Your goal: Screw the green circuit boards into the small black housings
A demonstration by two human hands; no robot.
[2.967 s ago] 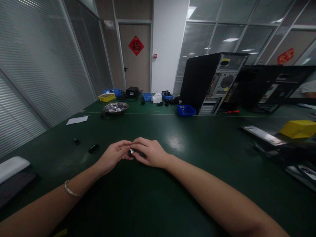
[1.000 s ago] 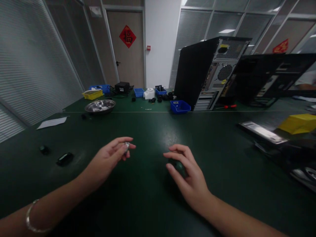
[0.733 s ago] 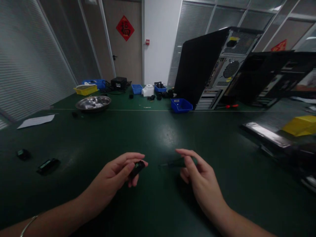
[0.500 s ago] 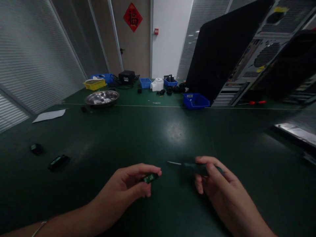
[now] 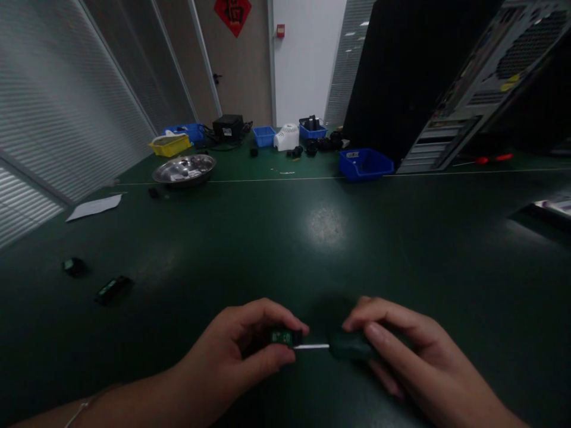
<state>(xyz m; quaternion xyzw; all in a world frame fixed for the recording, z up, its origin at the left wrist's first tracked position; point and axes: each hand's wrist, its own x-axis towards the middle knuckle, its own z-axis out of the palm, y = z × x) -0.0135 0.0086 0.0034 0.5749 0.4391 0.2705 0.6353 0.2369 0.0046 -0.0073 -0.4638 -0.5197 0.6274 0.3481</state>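
Observation:
Between the thumb and fingers of my left hand is a small black part with a green circuit board showing on its face. My right hand is closed around the dark green handle of a screwdriver. Its thin metal shaft points left, and the end meets the small part near my left fingertips. The very tip is hidden there, so I cannot tell whether it is inside the part or only against it.
Two similar black parts with green boards, one smaller and one longer, lie at left. Farther back are a metal bowl, a paper sheet, a blue bin, a computer case and a red-handled screwdriver.
My right hand has brought the screwdriver lower, so its shaft now meets the small part. My left hand has shifted slightly right and turned the part. The camera view has tilted down.

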